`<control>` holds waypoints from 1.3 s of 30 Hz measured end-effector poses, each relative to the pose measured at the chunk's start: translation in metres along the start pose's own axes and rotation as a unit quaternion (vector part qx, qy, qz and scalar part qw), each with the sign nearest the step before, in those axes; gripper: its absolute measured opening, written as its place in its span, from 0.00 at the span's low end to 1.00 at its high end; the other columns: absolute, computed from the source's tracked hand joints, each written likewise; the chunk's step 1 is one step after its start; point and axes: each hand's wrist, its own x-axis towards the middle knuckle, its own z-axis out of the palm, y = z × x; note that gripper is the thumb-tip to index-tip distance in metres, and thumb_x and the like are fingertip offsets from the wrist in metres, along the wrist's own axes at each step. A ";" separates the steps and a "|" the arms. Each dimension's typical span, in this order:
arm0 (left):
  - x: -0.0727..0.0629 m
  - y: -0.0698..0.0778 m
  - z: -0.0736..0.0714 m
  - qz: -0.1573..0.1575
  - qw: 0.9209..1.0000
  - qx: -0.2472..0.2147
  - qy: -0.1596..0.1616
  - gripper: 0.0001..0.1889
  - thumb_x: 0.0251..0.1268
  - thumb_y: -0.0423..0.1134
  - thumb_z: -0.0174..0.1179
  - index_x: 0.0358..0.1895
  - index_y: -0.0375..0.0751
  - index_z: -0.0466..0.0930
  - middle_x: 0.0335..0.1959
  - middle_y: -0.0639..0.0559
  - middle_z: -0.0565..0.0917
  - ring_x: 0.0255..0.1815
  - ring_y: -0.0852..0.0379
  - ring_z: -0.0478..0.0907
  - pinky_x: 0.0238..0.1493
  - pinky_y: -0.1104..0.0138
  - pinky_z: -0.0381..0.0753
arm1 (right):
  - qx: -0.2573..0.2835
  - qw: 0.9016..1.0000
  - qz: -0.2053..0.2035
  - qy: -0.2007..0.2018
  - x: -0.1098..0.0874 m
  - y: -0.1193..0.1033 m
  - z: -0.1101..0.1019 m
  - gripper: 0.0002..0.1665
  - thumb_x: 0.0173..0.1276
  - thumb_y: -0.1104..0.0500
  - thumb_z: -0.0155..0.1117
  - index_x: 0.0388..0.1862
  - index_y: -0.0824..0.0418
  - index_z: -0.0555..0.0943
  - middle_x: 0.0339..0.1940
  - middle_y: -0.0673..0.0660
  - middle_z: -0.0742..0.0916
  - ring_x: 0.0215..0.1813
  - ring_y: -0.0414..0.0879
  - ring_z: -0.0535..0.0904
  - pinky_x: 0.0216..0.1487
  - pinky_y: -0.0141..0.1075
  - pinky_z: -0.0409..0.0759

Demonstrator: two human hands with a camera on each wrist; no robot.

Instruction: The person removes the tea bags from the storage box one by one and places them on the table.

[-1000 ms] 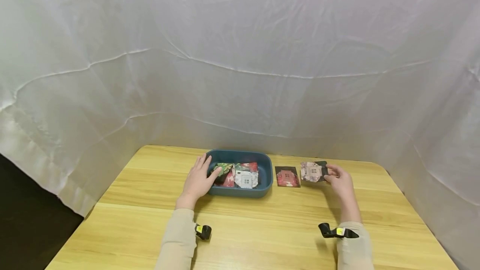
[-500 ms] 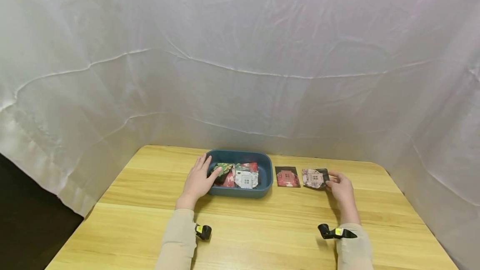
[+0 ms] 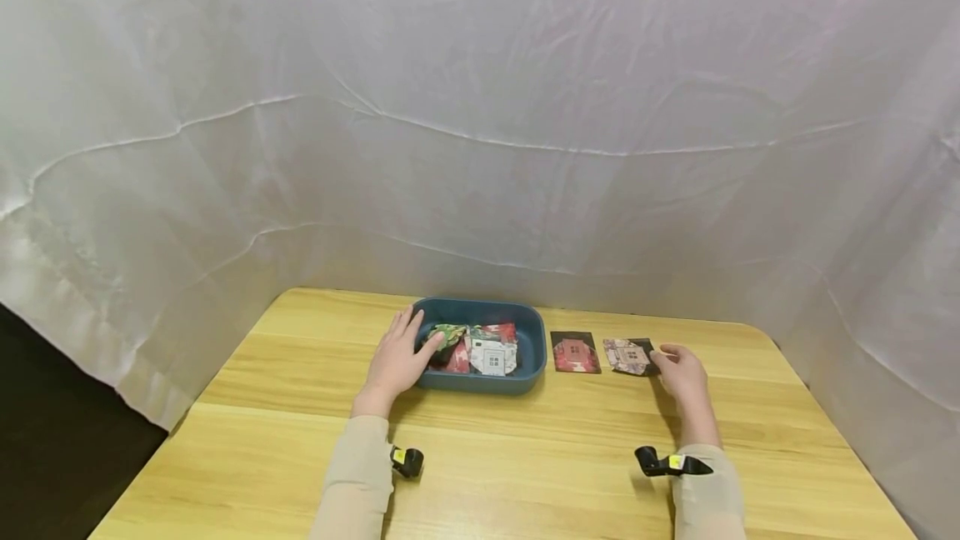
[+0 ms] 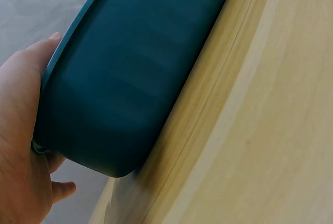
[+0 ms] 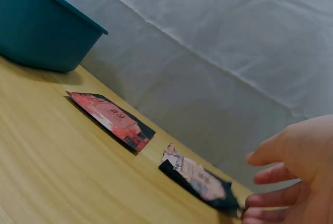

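While a left hand (image 3: 393, 361) is gripping the blue bin (image 3: 480, 386), a right hand (image 3: 681, 369) is touching the pale packet (image 3: 628, 355)

With its thumb reaching over the rim and its fingers wrapping the left end, the left hand is clamping on the blue bin. Thumb and fingers of the right hand are standing apart, fingertips meeting the dark right edge of the pale packet, which is lying on the wooden table (image 3: 525, 457).

Just left of it the red-and-black packet (image 3: 576, 352) is lying, a narrow strip of wood showing on either side: one toward the pale packet, one toward the blue bin. The table's back edge is running close behind all three, in front of the grey curtain (image 3: 480, 190); its right edge is lying well apart from the right hand. A broad stretch of wood is opening between the forearms.

Inside the blue bin, a green-patterned packet (image 3: 448, 333), red packets (image 3: 502, 330) and a white packet (image 3: 492, 357) are overlapping, leaving blue floor showing at the right end. Framed labels on the white, pale and red-and-black packets are bearing small clusters of dark marks, too blurred for reading.
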 end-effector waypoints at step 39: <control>0.000 0.001 0.000 0.008 0.999 0.033 -0.004 0.42 0.70 0.68 0.42 0.78 0.45 0.52 0.81 0.43 0.48 0.82 0.43 0.43 0.76 0.40 0.50 | -0.061 0.952 -0.293 -0.061 -0.052 -0.111 0.120 0.29 0.69 0.52 0.64 0.65 0.64 0.75 0.62 0.64 0.81 0.65 0.60 0.76 0.64 0.55 0.74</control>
